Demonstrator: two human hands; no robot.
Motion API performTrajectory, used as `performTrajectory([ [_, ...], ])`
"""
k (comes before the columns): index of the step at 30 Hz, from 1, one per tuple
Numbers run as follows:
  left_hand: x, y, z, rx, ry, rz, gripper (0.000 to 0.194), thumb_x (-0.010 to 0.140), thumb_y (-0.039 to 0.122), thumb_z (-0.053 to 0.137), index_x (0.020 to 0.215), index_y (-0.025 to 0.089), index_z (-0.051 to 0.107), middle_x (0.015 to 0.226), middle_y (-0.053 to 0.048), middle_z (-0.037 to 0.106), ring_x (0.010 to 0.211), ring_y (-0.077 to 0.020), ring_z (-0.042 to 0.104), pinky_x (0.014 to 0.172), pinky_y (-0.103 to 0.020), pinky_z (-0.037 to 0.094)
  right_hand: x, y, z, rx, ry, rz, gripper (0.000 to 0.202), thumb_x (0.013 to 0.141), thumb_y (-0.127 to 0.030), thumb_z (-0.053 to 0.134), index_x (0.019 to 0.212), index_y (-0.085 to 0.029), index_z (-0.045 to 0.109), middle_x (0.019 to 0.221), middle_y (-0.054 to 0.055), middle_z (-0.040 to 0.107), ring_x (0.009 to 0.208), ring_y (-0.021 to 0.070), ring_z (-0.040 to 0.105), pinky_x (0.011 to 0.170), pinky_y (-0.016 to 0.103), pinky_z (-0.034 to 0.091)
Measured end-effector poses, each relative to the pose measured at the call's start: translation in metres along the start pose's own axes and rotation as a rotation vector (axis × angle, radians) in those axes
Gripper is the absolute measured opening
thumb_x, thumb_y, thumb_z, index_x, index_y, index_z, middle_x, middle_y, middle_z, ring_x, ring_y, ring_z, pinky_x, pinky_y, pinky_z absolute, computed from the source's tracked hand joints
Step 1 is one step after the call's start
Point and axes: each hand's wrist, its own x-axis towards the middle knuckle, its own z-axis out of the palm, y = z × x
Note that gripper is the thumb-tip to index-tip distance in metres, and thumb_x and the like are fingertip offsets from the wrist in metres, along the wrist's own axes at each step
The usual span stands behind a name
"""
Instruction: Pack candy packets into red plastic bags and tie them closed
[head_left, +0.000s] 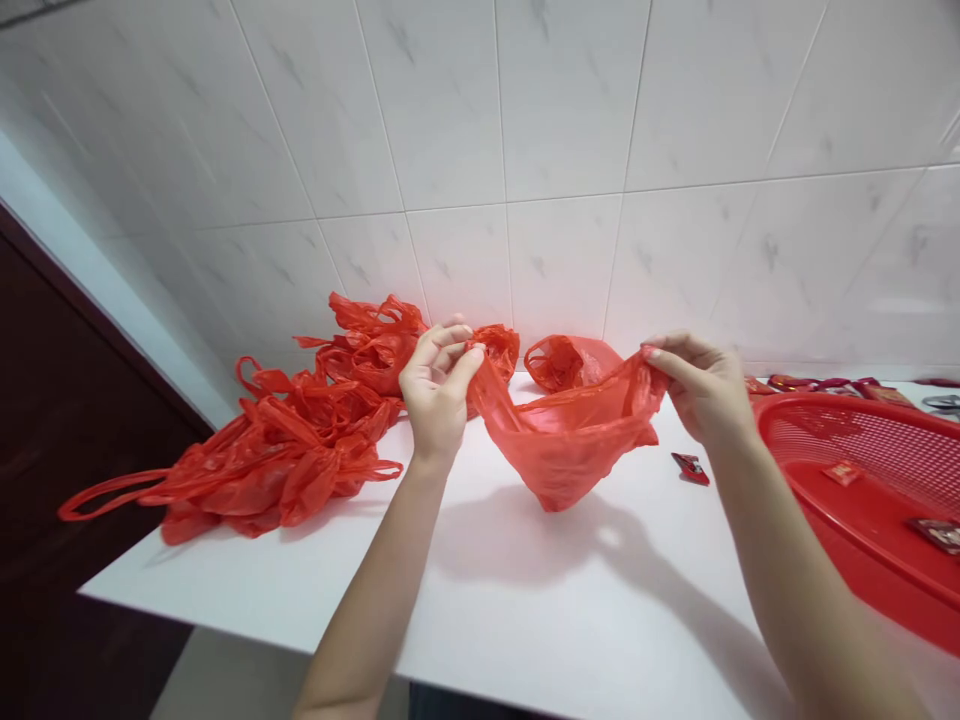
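A thin red plastic bag (562, 450) hangs stretched between my two hands, above the white table. My left hand (442, 385) pinches one upper corner of it between thumb and fingers. The opposite upper corner is gripped by my right hand (697, 385), thumb against the fingers. Between them the bag's mouth sags, and its bottom droops to a point. Whether anything lies inside the bag cannot be seen. Its shadow falls on the table below. Just under my right hand lies a small dark red packet (691, 468).
A heap of crumpled red plastic bags (292, 450) covers the table's left side. Another red bag (574, 362) stands by the tiled wall (562, 260). On the right, a red plastic basket (795, 490) holds a few small packets. More packets (825, 385) lie behind it.
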Motion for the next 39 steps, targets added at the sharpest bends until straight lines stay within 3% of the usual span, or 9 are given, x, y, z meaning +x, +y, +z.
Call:
performTrajectory([
  [6, -0.024, 0.011, 0.023, 0.182, -0.231, 0.119, 0.01, 0.081, 0.018, 0.068, 0.091, 0.02, 0.07, 0.121, -0.007, 0.065, 0.112, -0.0223, 0.067, 0.101, -0.04, 0.055, -0.007, 0.008, 0.031, 0.254, -0.08, 0.232, 0.042, 0.062, -0.049, 0.084, 0.089, -0.022, 0.064, 0.068, -0.001, 0.067, 0.056, 0.0152, 0.061, 0.049, 0.026, 0.047],
  [10, -0.042, 0.003, 0.034, 0.488, -0.529, 0.186, 0.031, 0.079, 0.016, 0.069, 0.109, 0.026, 0.07, 0.139, -0.008, 0.056, 0.135, -0.029, 0.052, 0.115, -0.049, 0.043, -0.011, 0.011, 0.038, 0.246, -0.105, 0.249, 0.041, 0.064, -0.052, 0.084, 0.084, -0.021, 0.066, 0.068, -0.001, 0.066, 0.054, 0.0134, 0.058, 0.048, 0.024, 0.045],
  [13, -0.049, -0.005, 0.041, 0.615, -0.642, 0.187, 0.044, 0.078, 0.016, 0.071, 0.121, 0.028, 0.066, 0.146, -0.009, 0.05, 0.139, -0.0326, 0.045, 0.116, -0.053, 0.04, -0.015, 0.009, 0.039, 0.202, -0.153, 0.194, 0.04, 0.071, -0.055, 0.08, 0.086, -0.02, 0.068, 0.072, 0.0, 0.067, 0.057, 0.013, 0.058, 0.05, 0.024, 0.045],
  [19, -0.043, -0.01, 0.044, 0.572, -0.561, 0.135, 0.004, 0.087, 0.02, 0.065, 0.085, 0.021, 0.069, 0.095, -0.004, 0.072, 0.095, -0.0222, 0.066, 0.093, -0.04, 0.051, -0.019, 0.001, 0.032, 0.066, -0.255, 0.121, 0.039, 0.082, -0.058, 0.073, 0.096, -0.022, 0.068, 0.079, 0.003, 0.07, 0.067, 0.017, 0.064, 0.058, 0.027, 0.049],
  [22, -0.036, -0.007, 0.04, 0.375, -0.502, 0.064, 0.01, 0.089, 0.026, 0.064, 0.081, 0.02, 0.068, 0.083, -0.002, 0.072, 0.082, -0.0179, 0.066, 0.081, -0.033, 0.053, -0.018, -0.003, 0.024, -0.003, -0.333, 0.125, 0.042, 0.078, -0.057, 0.078, 0.099, -0.022, 0.068, 0.072, 0.001, 0.067, 0.065, 0.0169, 0.062, 0.056, 0.026, 0.048],
  [25, -0.029, -0.005, 0.035, 0.216, -0.45, -0.023, 0.013, 0.089, 0.029, 0.063, 0.083, 0.019, 0.069, 0.084, -0.002, 0.073, 0.083, -0.017, 0.068, 0.083, -0.031, 0.053, -0.016, -0.007, 0.015, -0.068, -0.47, 0.139, 0.045, 0.074, -0.053, 0.082, 0.102, -0.021, 0.07, 0.065, -0.002, 0.062, 0.059, 0.015, 0.057, 0.052, 0.026, 0.045],
  [30, -0.019, -0.006, 0.029, 0.068, -0.366, -0.133, 0.022, 0.088, 0.038, 0.066, 0.08, 0.018, 0.071, 0.076, -0.001, 0.071, 0.077, -0.0153, 0.066, 0.079, -0.028, 0.053, -0.012, -0.012, 0.005, -0.104, -0.697, 0.144, 0.05, 0.07, -0.04, 0.086, 0.113, -0.022, 0.07, 0.073, -0.002, 0.062, 0.066, 0.0149, 0.057, 0.057, 0.026, 0.046],
  [34, -0.016, -0.003, 0.026, 0.08, -0.376, -0.139, 0.021, 0.086, 0.037, 0.068, 0.078, 0.018, 0.07, 0.076, -0.001, 0.07, 0.076, -0.0152, 0.065, 0.078, -0.028, 0.052, -0.011, -0.008, 0.006, -0.119, -0.663, 0.154, 0.043, 0.075, -0.038, 0.083, 0.112, -0.021, 0.071, 0.067, -0.003, 0.059, 0.061, 0.013, 0.053, 0.053, 0.025, 0.043],
  [39, -0.023, 0.01, 0.026, 0.284, -0.556, -0.026, 0.031, 0.088, 0.034, 0.066, 0.061, 0.018, 0.062, 0.064, 0.001, 0.061, 0.065, -0.0128, 0.054, 0.071, -0.028, 0.045, -0.01, 0.003, 0.012, -0.034, -0.435, 0.162, 0.036, 0.08, -0.047, 0.079, 0.101, -0.019, 0.072, 0.069, 0.0, 0.065, 0.062, 0.0143, 0.059, 0.057, 0.027, 0.048],
])
